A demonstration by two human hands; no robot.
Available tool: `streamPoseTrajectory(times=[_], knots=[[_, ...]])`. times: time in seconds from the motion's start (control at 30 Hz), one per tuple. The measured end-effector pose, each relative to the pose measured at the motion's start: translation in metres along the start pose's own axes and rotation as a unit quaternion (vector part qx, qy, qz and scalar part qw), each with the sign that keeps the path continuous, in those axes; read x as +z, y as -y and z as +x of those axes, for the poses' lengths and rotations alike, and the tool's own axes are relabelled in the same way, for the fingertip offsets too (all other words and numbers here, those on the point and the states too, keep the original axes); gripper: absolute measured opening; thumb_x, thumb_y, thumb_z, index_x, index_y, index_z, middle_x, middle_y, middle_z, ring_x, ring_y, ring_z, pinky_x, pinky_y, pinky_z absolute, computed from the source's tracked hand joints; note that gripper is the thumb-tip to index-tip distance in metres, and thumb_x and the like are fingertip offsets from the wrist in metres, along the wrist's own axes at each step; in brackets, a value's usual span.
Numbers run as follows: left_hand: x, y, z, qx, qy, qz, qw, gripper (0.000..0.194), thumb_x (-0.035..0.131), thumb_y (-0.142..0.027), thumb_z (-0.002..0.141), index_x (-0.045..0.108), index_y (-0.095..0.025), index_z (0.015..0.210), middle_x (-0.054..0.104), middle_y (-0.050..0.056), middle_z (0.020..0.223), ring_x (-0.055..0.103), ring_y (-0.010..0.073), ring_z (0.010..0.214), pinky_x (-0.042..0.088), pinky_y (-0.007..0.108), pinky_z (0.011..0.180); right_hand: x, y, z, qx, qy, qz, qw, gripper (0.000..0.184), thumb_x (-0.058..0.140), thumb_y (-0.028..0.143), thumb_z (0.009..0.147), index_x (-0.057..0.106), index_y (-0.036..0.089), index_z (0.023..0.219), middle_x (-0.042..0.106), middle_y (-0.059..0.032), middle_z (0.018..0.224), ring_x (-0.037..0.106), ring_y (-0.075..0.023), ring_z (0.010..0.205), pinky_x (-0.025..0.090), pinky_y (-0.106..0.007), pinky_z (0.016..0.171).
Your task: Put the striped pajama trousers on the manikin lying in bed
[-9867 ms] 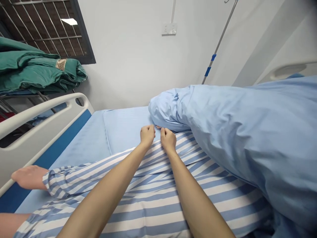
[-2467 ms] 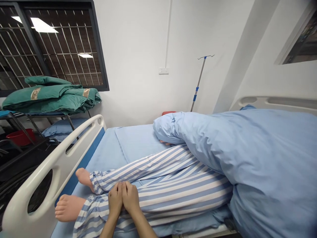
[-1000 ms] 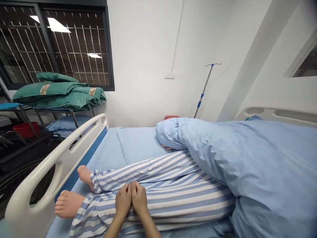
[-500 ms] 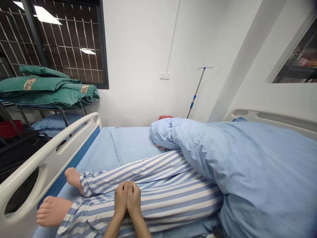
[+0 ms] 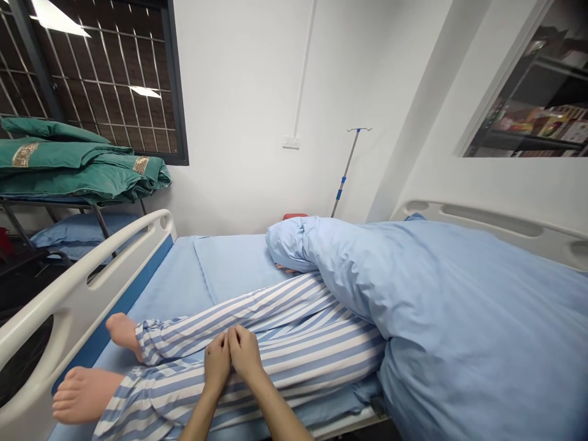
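Note:
My left hand [image 5: 217,361] and my right hand [image 5: 244,351] are side by side in front of me, over the lower legs in striped trousers [image 5: 303,355]. Both are curled into fists, knuckles close together, with nothing showing in either. Whether they touch the cloth I cannot tell. The legs lie on the bed and end in two bare, smooth feet, like a manikin's; the nearer foot [image 5: 85,395] is at the lower left, the farther foot [image 5: 123,332] behind it. A light blue quilt [image 5: 441,294] hides the upper body. A bit of a hand [image 5: 287,268] shows under the quilt's far edge.
A cream bed end board [image 5: 87,285] stands at the left, another board [image 5: 482,217] at the right. Behind the bed rise a drip stand [image 5: 348,168] and a wall. Green folded bedding [image 5: 82,162] lies on a rack beneath the barred window.
My view has turned slightly right, so the bed and room sit further left. My fists have shifted a little, with the right forearm more slanted; both stay closed.

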State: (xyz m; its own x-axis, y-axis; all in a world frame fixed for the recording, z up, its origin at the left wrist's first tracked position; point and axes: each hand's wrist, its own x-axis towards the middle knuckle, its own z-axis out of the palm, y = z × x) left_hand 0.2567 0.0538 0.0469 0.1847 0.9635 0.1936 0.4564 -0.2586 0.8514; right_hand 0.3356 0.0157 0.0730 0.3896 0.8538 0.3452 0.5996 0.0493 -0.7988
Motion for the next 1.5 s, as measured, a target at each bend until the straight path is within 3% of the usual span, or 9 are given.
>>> streamPoseTrajectory(times=[0.23,0.5,0.73,0.87,1.03,1.2,1.37,1.5], knots=[[0.005,-0.007,-0.004,0.023,0.017,0.072,0.997,0.034,0.036,-0.036,0.082,0.044,-0.019,0.054,0.051,-0.002,0.053,0.044,0.0112,0.055,0.027,0.024,0.057,0.001,-0.030,-0.008,0.016,-0.058,0.031,0.998,0.039,0.036,0.037,0.089,0.049,0.019,0.057,0.048,0.0020,0.049,0.039,-0.0112,0.049,0.021,-0.025,0.051],[0.006,-0.010,-0.005,0.018,0.027,0.086,0.996,0.033,0.039,-0.036,0.080,0.038,-0.019,0.051,0.041,-0.004,0.048,0.037,0.0104,0.052,0.024,0.024,0.056,-0.003,-0.036,0.000,0.074,-0.079,0.139,0.984,0.041,0.037,0.043,0.086,0.038,0.019,0.053,0.037,0.0055,0.048,0.034,-0.0098,0.051,0.025,-0.022,0.049],[0.011,-0.040,0.006,-0.071,-0.081,-0.062,0.992,0.034,0.038,-0.038,0.078,0.036,-0.020,0.050,0.035,-0.005,0.047,0.037,0.0110,0.052,0.029,0.023,0.053,-0.002,-0.036,0.001,0.073,-0.086,0.158,0.981,0.041,0.037,0.042,0.086,0.038,0.019,0.053,0.038,0.0049,0.048,0.037,-0.0101,0.050,0.027,-0.022,0.048],[0.028,-0.049,0.000,-0.031,-0.044,-0.090,0.994,0.034,0.039,-0.040,0.078,0.038,-0.020,0.051,0.041,-0.004,0.047,0.038,0.0111,0.051,0.030,0.024,0.052,-0.004,-0.039,0.002,0.069,-0.106,0.173,0.977,0.038,0.037,0.041,0.086,0.041,0.019,0.055,0.043,0.0034,0.051,0.039,-0.0107,0.053,0.030,-0.022,0.049],[0.041,-0.033,-0.009,0.008,-0.018,-0.013,1.000,0.033,0.038,-0.038,0.080,0.044,-0.020,0.053,0.050,-0.001,0.050,0.043,0.0120,0.051,0.029,0.025,0.054,-0.005,-0.041,0.003,0.097,-0.125,0.194,0.968,0.039,0.038,0.043,0.085,0.038,0.020,0.054,0.041,0.0042,0.050,0.037,-0.0106,0.051,0.032,-0.022,0.050],[0.039,-0.030,-0.007,0.006,-0.013,-0.011,1.000,0.032,0.036,-0.038,0.080,0.045,-0.020,0.055,0.053,0.001,0.052,0.046,0.0134,0.054,0.030,0.025,0.056,-0.008,-0.037,0.004,0.087,-0.124,0.160,0.975,0.037,0.037,0.039,0.084,0.041,0.020,0.052,0.045,0.0027,0.049,0.039,-0.0114,0.050,0.030,-0.023,0.049],[0.038,-0.031,-0.007,0.007,0.009,-0.006,1.000,0.031,0.033,-0.035,0.081,0.046,-0.020,0.057,0.056,0.002,0.056,0.046,0.0137,0.056,0.029,0.025,0.058,-0.029,-0.027,0.007,0.050,-0.078,0.025,0.995,0.033,0.040,0.032,0.083,0.048,0.020,0.054,0.051,0.0007,0.051,0.041,-0.0124,0.050,0.023,-0.025,0.050],[0.041,-0.029,-0.008,0.014,0.015,0.005,1.000,0.032,0.036,-0.036,0.081,0.045,-0.020,0.056,0.054,0.000,0.054,0.045,0.0126,0.055,0.027,0.024,0.056,-0.036,-0.032,0.002,0.028,-0.060,0.012,0.998,0.037,0.037,0.033,0.086,0.048,0.020,0.054,0.051,0.0008,0.050,0.043,-0.0125,0.049,0.021,-0.025,0.050]])
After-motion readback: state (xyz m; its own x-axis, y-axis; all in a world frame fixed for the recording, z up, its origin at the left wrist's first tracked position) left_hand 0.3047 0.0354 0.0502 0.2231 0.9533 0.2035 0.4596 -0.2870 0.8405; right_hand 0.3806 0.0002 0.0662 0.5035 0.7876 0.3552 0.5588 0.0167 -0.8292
